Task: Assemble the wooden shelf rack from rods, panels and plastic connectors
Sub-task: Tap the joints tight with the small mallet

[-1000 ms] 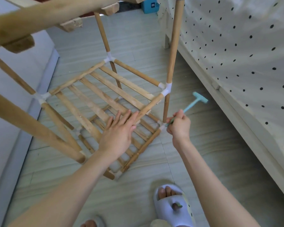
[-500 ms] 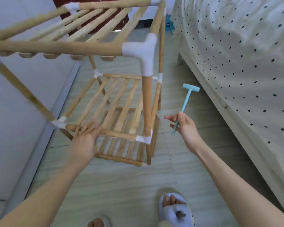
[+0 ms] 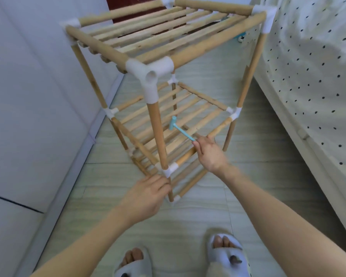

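The wooden shelf rack (image 3: pixel 158 128) stands upright on the floor, three slatted tiers joined by white plastic connectors (image 3: pixel 152 74). My left hand (image 3: pixel 148 193) grips the near corner post just below the middle tier's connector (image 3: pixel 169 169). My right hand (image 3: pixel 210 151) pinches the handle of a small blue plastic hammer (image 3: pixel 180 129). The hammer's head points left over the slats of the middle tier (image 3: pixel 180 118). The near top connector shows an open socket facing me.
A bed with a dotted cover (image 3: pixel 312 76) runs along the right, its frame close to the rack. A pale wall (image 3: pixel 28 96) stands at the left. My two slippered feet (image 3: pixel 226 254) are on the tiled floor below.
The view has risen and the rack has turned, its near corner now facing me. My left hand moved from the middle shelf to the corner post. My right hand swung the hammer in over the middle tier.
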Tool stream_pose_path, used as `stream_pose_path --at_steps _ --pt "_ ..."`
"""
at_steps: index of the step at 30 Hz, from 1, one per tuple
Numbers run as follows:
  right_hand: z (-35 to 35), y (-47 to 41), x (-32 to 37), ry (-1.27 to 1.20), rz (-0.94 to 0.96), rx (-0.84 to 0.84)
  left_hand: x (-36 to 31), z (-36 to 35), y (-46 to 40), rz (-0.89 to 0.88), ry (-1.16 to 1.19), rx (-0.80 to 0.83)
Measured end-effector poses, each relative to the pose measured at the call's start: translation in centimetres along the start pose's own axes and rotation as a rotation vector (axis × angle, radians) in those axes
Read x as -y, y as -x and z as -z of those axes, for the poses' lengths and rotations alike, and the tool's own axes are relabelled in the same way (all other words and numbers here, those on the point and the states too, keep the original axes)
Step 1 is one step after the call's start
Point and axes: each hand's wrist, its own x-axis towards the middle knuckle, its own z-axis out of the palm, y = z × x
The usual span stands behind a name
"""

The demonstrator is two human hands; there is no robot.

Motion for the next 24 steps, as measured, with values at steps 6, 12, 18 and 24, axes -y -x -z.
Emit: stream_pose_path --at_steps 6,12,18,24 --pt "0.5 0.9 1.0 0.044 -0.046 -0.007 -1.9 -0.2 -1.3 -0.002 -0.257 0.108" --pt "0.2 3.4 4.4 -0.265 -0.095 0.027 0.4 -0.4 0.8 0.319 -0.264 0.144" --pt "1.1 9.7 2.8 -0.620 -0.236 -0.123 2.7 -2.2 -0.3 0.543 -0.205 0.281" --pt "2.9 16.6 -4.0 -0.209 -0.262 -0.135 2.9 -3.5 -4.5 0.345 -0.126 0.260"
